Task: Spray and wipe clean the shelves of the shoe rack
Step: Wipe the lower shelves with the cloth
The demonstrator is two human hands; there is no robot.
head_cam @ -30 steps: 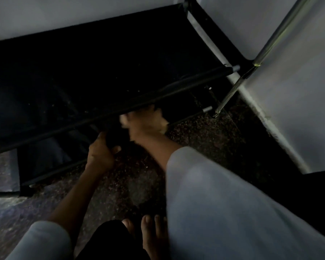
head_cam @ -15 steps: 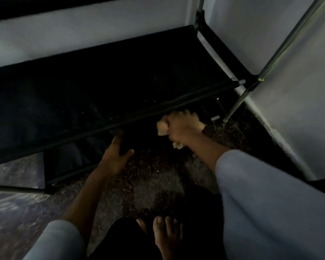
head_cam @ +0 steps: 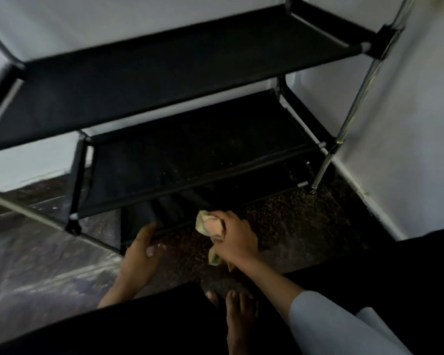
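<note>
Black fabric shelves make up the shoe rack (head_cam: 190, 60), which stands in a corner against pale walls. Its lowest shelf (head_cam: 169, 213) sits just above the speckled floor (head_cam: 292, 221), and both hands work at that shelf's front edge. The right hand (head_cam: 233, 239) is closed around a bunched yellowish cloth (head_cam: 208, 224), which touches the front bar of the lowest shelf. The left hand (head_cam: 141, 249) rests on that same bar further left, thumb over the top and fingers underneath, in what looks like a loose grip. No spray bottle is visible.

The frame is thin metal tubing on slim legs (head_cam: 321, 172), so a hard push with the cloth could probably shift or tip the rack unless the left hand braces it. Soft fabric may sag under pressure, leaving the back of the shelf unwiped. Dim light under the middle shelf (head_cam: 203, 155) could hide missed dirt. A bare foot (head_cam: 239, 319) rests on the floor below the hands, and spray run-off there might make it slippery.
</note>
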